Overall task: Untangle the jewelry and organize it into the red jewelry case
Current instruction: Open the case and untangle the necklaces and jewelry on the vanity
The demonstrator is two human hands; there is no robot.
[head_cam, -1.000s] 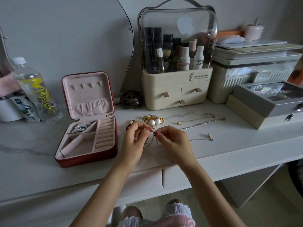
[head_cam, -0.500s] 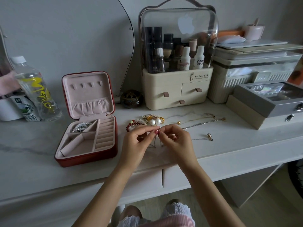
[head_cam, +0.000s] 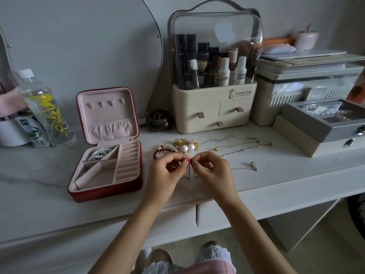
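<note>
Centre of frame: the left hand [head_cam: 165, 171] and right hand [head_cam: 212, 171] meet fingertip to fingertip above the white marble-pattern tabletop [head_cam: 39, 184]. Each hand has thumb and forefinger closed in a pinch on a thin silver chain [head_cam: 189, 174], whose strands hang down between the hands to the tabletop; the other fingers are loosely curled.

Left of centre: the red jewelry case [head_cam: 106, 155] stands open, lid upright, pink lining. A pearl bracelet [head_cam: 98, 154] lies in its rear left compartment.

Just beyond the hands: a tangled cluster [head_cam: 184, 144] of gold pieces and two pearls, with a red bead bracelet [head_cam: 164, 151] touching its left side. To the right lie a gold necklace [head_cam: 242, 144], a silver necklace [head_cam: 243, 150] and a small pendant [head_cam: 253, 165] on a fine chain, each apart from the hands.

Legible writing: the cream cosmetic organiser [head_cam: 214, 107], upper centre, reads "Serious Life"; a smaller line beneath is unreadable. A white bottle [head_cam: 240, 71] inside reads "poom poom". An apple-shaped logo shows behind the clear cover. The clear plastic bottle [head_cam: 45, 107], left edge, bears yellow lettering, apparently "Meno". A carton beside it carries print too small to read.

Right edge: a grey box [head_cam: 324, 123] with a glazed lid.
</note>
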